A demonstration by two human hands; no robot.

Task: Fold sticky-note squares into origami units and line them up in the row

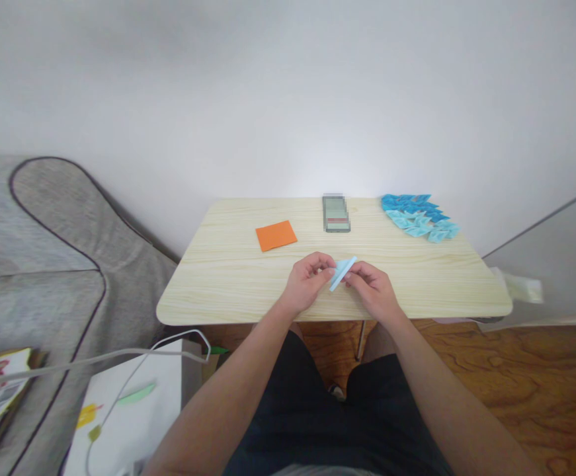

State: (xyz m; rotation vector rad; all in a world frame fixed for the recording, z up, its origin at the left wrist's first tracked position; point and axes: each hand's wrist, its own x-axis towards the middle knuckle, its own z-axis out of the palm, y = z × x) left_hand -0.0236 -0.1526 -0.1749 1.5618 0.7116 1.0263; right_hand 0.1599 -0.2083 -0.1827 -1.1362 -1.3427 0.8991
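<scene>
Between my two hands, above the front part of the table, is a piece of light blue folded paper [342,272], tilted with a narrow straight strip along one edge. My left hand [310,283] pinches it from the left with thumb and fingers. On the other side my right hand [373,289] grips it, thumb and fingers closed on the paper's edge. Parts of the paper are hidden behind the fingertips. Beyond my left hand lies an orange rectangle of paper [276,236], flat on the table.
The pale wood-grain table [218,277] stands against a white wall. At its back lie a blurred phone-like device [336,213] and several folded blue paper pieces [419,215]. Left are a grey sofa [69,231], a white box [133,390] and a white cable [104,357].
</scene>
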